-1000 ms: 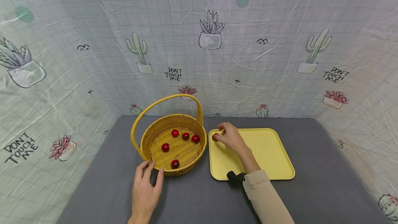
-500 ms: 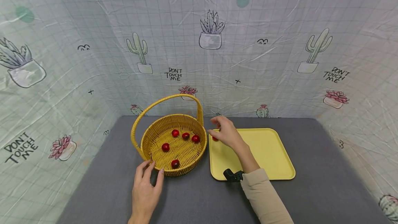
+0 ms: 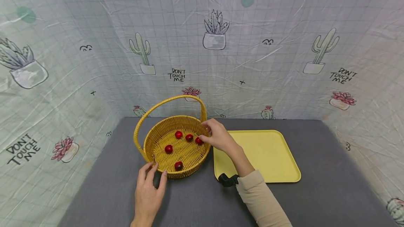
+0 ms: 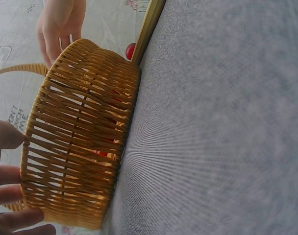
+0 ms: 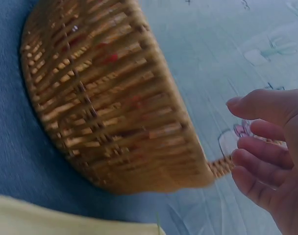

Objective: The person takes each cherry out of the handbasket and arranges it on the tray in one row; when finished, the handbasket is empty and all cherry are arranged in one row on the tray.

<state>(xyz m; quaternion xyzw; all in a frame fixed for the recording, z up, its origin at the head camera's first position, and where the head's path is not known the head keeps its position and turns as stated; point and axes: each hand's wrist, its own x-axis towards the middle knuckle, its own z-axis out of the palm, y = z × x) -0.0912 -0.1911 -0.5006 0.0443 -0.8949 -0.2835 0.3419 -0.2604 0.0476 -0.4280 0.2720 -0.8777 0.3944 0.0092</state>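
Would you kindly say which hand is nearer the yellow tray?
Right: the right hand is above the tray's left edge; the left hand is farther left, at the wicker basket.

- We see a small draped booth [image 3: 240,59]; whether home or lab, we cannot tell.
- We find creased, grid-lined cloth [image 3: 189,20] with printed cacti [image 3: 141,50] on three sides.
- We see a plain grey tabletop [image 3: 192,202] between the cloth sides.
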